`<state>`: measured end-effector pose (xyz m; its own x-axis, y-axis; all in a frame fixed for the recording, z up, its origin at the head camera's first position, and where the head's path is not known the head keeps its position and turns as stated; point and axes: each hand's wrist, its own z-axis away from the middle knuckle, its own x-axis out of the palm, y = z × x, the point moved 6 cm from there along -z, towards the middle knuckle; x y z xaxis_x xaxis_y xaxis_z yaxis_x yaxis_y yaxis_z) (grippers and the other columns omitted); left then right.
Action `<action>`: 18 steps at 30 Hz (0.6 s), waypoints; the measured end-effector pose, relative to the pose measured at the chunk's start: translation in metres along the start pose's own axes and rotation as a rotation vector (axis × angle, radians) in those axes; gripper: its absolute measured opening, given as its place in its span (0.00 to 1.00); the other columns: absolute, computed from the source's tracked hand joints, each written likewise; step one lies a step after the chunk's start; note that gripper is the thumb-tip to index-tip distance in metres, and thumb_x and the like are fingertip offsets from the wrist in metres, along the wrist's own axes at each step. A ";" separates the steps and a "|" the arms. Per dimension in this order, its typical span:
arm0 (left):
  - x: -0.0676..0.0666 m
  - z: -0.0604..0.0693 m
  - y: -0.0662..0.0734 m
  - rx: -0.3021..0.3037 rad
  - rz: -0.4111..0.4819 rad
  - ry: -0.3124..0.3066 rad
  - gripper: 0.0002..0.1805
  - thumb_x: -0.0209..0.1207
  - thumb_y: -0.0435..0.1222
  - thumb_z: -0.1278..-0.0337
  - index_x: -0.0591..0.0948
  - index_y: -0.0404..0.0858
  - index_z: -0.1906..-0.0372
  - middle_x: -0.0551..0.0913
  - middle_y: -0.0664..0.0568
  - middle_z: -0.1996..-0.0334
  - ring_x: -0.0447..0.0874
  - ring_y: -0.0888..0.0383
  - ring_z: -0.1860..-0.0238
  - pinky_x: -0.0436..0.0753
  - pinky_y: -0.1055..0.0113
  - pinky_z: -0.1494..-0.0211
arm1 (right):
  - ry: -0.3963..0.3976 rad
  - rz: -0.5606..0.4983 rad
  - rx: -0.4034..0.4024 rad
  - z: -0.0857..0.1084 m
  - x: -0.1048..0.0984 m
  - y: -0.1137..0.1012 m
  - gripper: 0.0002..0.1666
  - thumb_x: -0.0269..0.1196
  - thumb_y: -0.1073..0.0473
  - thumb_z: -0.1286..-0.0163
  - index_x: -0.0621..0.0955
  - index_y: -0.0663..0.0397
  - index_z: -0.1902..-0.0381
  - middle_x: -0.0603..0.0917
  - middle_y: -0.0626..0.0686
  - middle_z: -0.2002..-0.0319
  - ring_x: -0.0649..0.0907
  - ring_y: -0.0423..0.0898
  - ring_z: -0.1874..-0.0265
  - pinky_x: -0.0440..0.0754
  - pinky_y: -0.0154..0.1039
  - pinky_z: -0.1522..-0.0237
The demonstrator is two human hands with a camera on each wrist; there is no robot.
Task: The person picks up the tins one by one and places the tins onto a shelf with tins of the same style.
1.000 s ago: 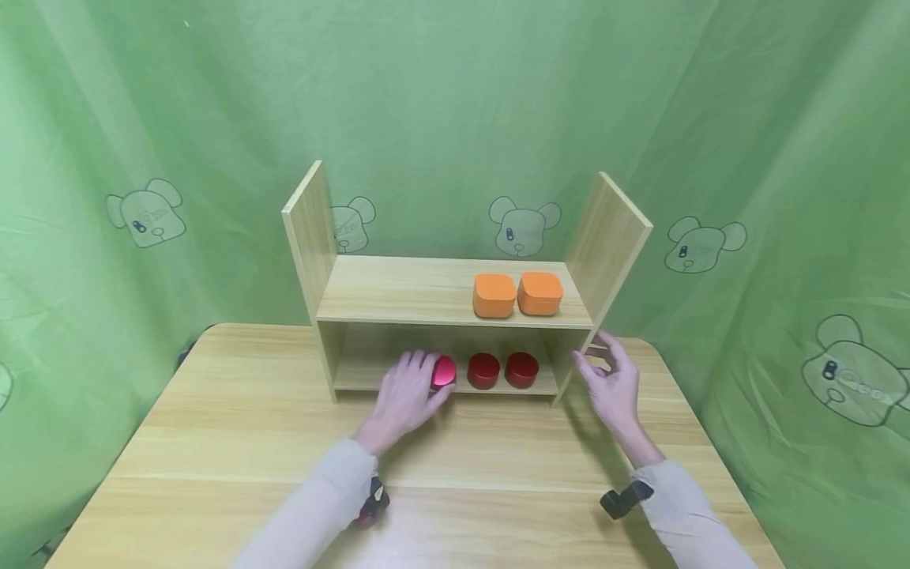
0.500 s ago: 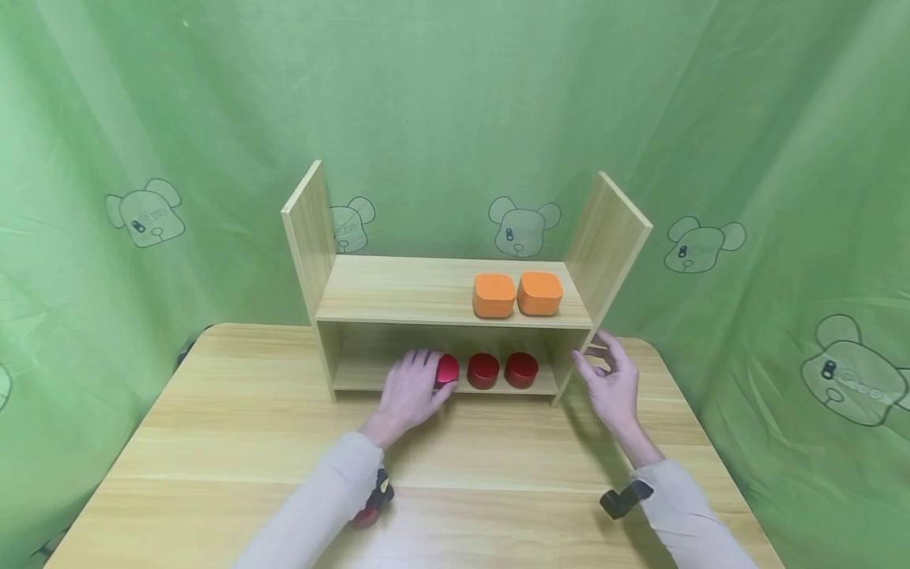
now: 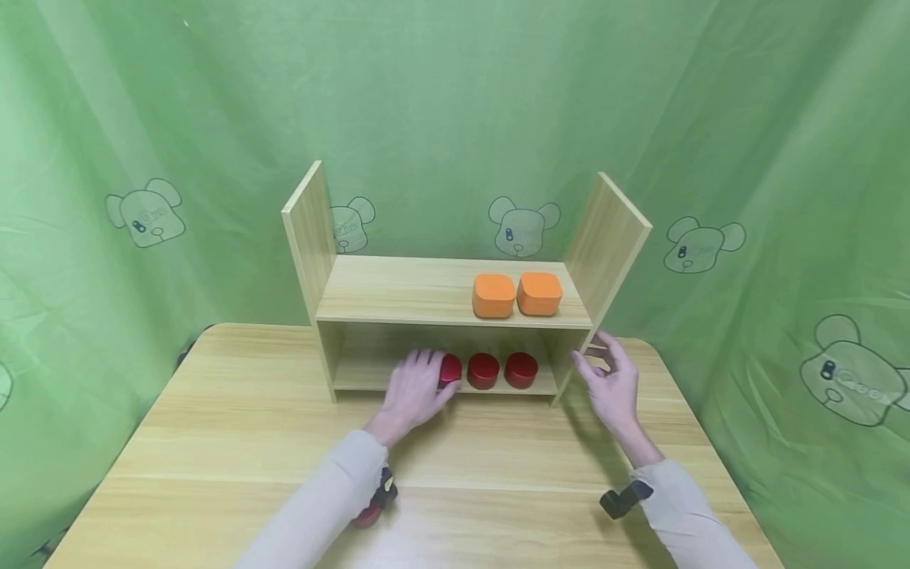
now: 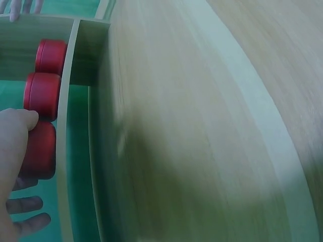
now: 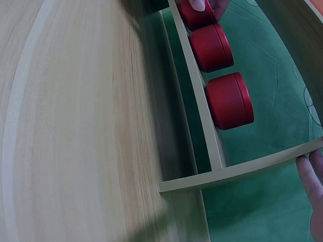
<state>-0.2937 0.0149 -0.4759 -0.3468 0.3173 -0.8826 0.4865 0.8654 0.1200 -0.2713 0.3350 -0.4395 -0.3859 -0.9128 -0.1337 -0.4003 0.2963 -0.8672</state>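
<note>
On the lower board of a wooden shelf [image 3: 398,292], my left hand [image 3: 415,387] grips a red round tin [image 3: 451,368] between thumb and fingers. It is the leftmost of a row of three; the left wrist view shows it standing close to the middle tin [image 4: 42,96]. The right tin [image 3: 522,370] stands a little apart. At the shelf's right side, my right hand [image 3: 613,383] touches the side panel [image 5: 242,168] from outside with extended fingertips. Part of the held tin is hidden by the left fingers.
Two orange rounded-square tins [image 3: 494,295] stand on the upper board, toward the right. A red round object [image 3: 367,516] shows partly from under the left wrist on the wooden table [image 3: 213,442]. Behind the shelf hangs a green curtain [image 3: 441,118].
My left hand has slid the gripped red tin slightly right, toward the middle one. The right hand has stayed at the side panel.
</note>
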 end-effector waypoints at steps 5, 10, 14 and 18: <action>0.001 0.000 -0.001 -0.016 0.007 -0.017 0.31 0.64 0.60 0.34 0.82 0.39 0.41 0.88 0.46 0.53 0.87 0.51 0.54 0.91 0.61 0.59 | 0.001 0.000 0.008 0.000 0.001 0.000 0.31 0.68 0.79 0.36 0.79 0.68 0.35 0.83 0.58 0.47 0.86 0.31 0.57 0.87 0.21 0.63; 0.000 0.001 -0.003 -0.023 0.006 -0.021 0.33 0.63 0.61 0.34 0.81 0.39 0.40 0.88 0.46 0.52 0.87 0.50 0.53 0.91 0.60 0.59 | -0.004 0.008 0.001 0.000 0.001 -0.001 0.30 0.68 0.78 0.35 0.79 0.67 0.35 0.83 0.62 0.46 0.86 0.31 0.57 0.88 0.22 0.62; -0.004 0.002 -0.004 -0.014 0.010 -0.005 0.33 0.64 0.61 0.34 0.80 0.39 0.39 0.88 0.46 0.52 0.87 0.50 0.52 0.91 0.60 0.58 | -0.008 0.003 -0.012 0.000 0.000 -0.002 0.29 0.69 0.78 0.35 0.79 0.68 0.36 0.85 0.51 0.49 0.86 0.32 0.57 0.88 0.22 0.62; -0.010 0.004 -0.004 0.010 0.009 0.006 0.34 0.64 0.60 0.34 0.80 0.39 0.37 0.88 0.46 0.50 0.87 0.50 0.51 0.92 0.60 0.58 | -0.011 0.005 -0.017 0.000 0.000 -0.002 0.30 0.69 0.78 0.35 0.78 0.69 0.35 0.85 0.36 0.52 0.86 0.29 0.58 0.87 0.22 0.63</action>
<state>-0.2887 0.0064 -0.4696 -0.3473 0.3273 -0.8788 0.4975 0.8587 0.1232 -0.2704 0.3342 -0.4379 -0.3792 -0.9141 -0.1435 -0.4127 0.3059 -0.8580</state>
